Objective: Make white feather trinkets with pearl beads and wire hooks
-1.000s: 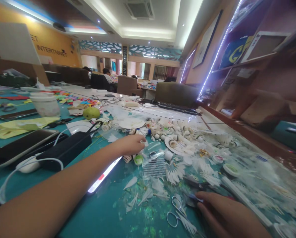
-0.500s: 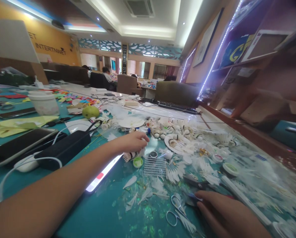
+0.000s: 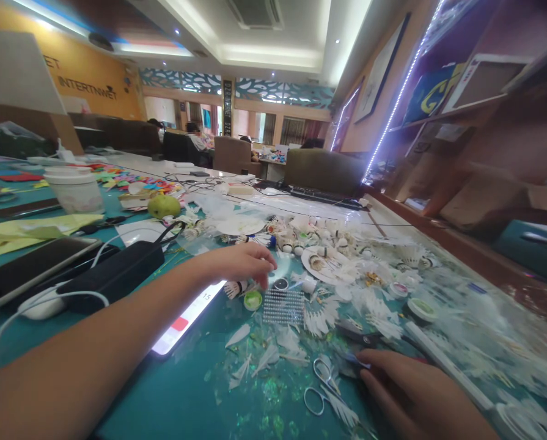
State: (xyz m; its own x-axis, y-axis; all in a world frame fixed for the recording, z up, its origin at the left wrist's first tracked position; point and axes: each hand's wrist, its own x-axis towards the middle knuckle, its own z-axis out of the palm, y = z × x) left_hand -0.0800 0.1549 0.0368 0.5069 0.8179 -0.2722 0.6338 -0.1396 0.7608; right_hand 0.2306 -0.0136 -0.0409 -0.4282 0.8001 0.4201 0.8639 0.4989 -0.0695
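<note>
My left hand [image 3: 244,264] reaches over the middle of the table, fingers loosely bent downward and apart, with nothing visible in them. Just below it are a shuttlecock [image 3: 234,288], a small green pot [image 3: 253,300] and a sheet of stick-on gems [image 3: 283,305]. At the lower right, my right hand [image 3: 415,391] has thumb and forefinger closed on a small dark, bluish thing [image 3: 356,360] too blurred to name. Silver scissors [image 3: 315,400] lie left of that hand, beside cut white feathers [image 3: 341,408]. Dark-handled scissors or pliers [image 3: 358,335] lie behind it.
A lit phone [image 3: 188,321] lies under my left forearm. Leftward are a black power adapter [image 3: 112,275], a tablet-like device [image 3: 30,269], a lidded cup [image 3: 75,190] and a green fruit [image 3: 164,206]. Shuttlecocks [image 3: 296,235], a paper plate [image 3: 323,264] and loose feathers [image 3: 383,315] cover the right.
The fingers of my left hand have tipped slightly downward over the same spot. My right hand keeps its pinch. The whole view has shifted a little.
</note>
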